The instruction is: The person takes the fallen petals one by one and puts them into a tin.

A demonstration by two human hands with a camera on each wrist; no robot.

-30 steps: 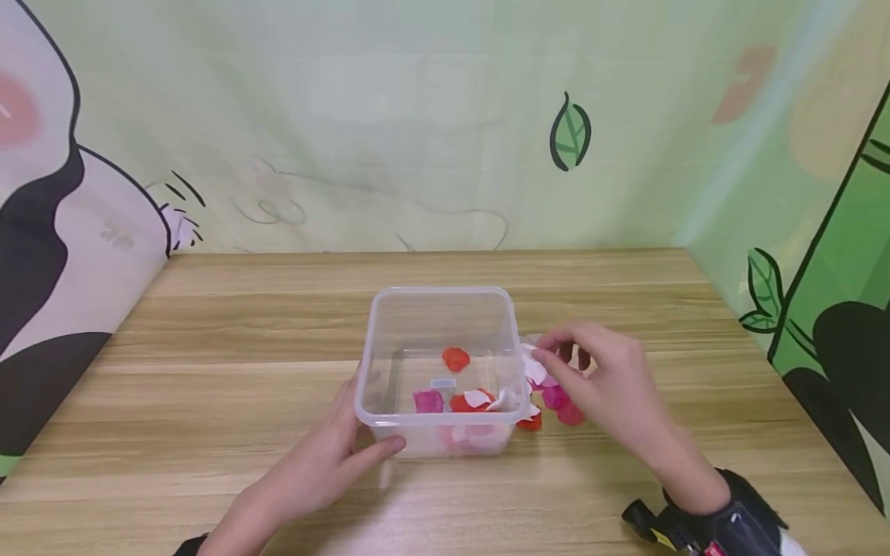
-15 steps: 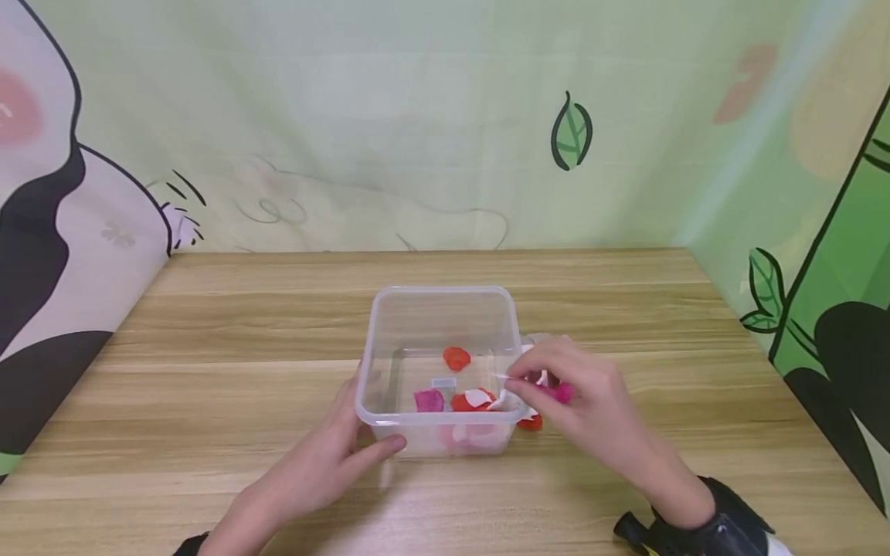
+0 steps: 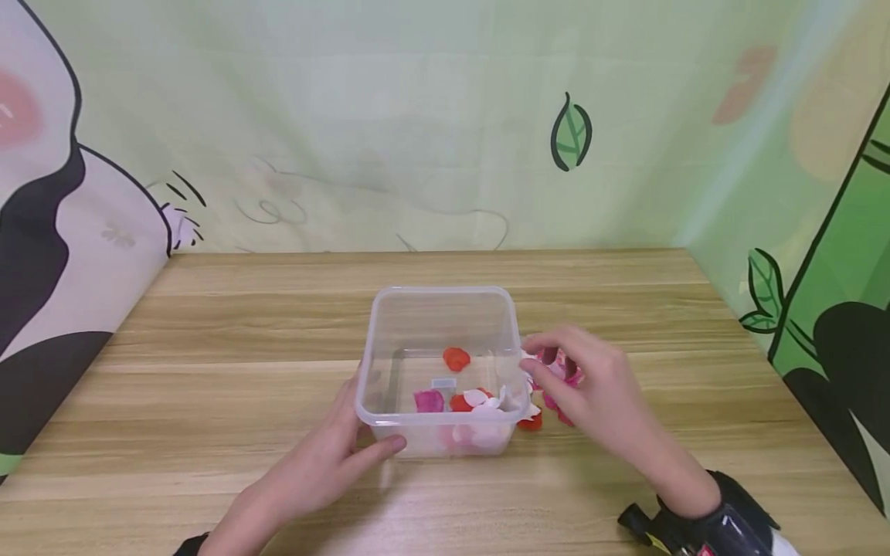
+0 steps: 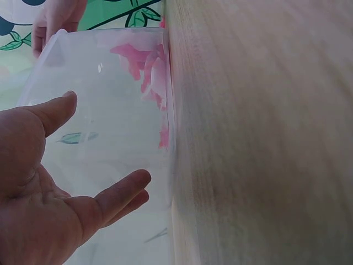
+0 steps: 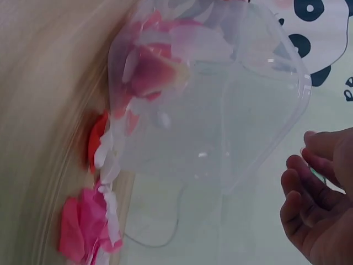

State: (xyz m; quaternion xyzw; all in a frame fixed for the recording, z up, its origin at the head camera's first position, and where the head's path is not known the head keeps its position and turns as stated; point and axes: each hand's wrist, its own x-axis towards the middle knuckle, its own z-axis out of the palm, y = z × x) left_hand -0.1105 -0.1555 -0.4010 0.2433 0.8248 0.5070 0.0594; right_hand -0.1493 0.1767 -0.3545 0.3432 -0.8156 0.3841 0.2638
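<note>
A clear plastic box (image 3: 417, 418) stands on the table with orange-red, magenta and white petals (image 3: 429, 400) inside. My left hand (image 3: 327, 455) rests against its near left corner, thumb along the front wall. In the left wrist view, the left hand's (image 4: 38, 182) fingers are spread and fairly straight. Just beyond the right rim is my right hand (image 3: 591, 378), its fingers loosely bent. Nothing shows between its thumb and fingers in the right wrist view. A loose heap of pink, white and red petals (image 5: 88, 221) lies below that hand, beside the box; the hand partly hides it in the head view.
The wood-grain table (image 3: 243, 324) extends on both sides of the box. Behind it hangs a green printed cloth (image 3: 389, 139) with leaf and panda drawings. A black strap with a device (image 3: 723, 513) is on the right wrist.
My right hand carried a white petal leftward over the box rim, then drew back to the right without it. More white petals show inside the box. The left hand stayed put.
</note>
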